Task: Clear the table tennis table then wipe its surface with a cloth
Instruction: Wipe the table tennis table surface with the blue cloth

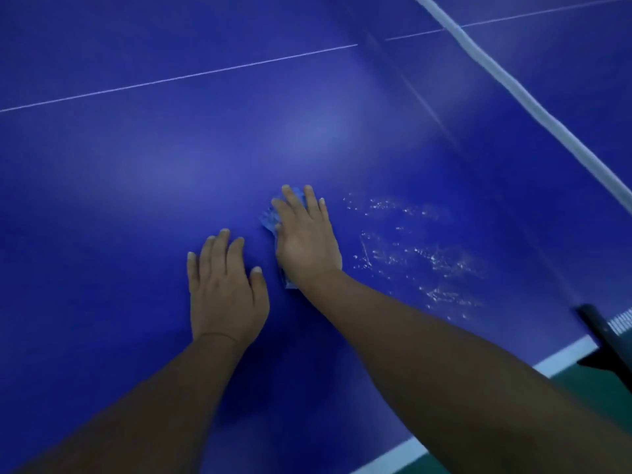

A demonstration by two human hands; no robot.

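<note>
The blue table tennis table (171,159) fills the view. My right hand (306,241) presses flat on a blue cloth (270,217), which shows at the fingers and below the wrist side. My left hand (224,289) lies flat on the table just left of it, fingers spread, holding nothing. To the right of the cloth, wet streaks and droplets (417,248) glisten on the surface.
The net's white top band (533,100) runs diagonally across the upper right. A black net clamp (605,340) sits at the table's right edge. A thin white centre line (178,78) crosses the far surface. The white-edged table border (561,359) and green floor lie at lower right.
</note>
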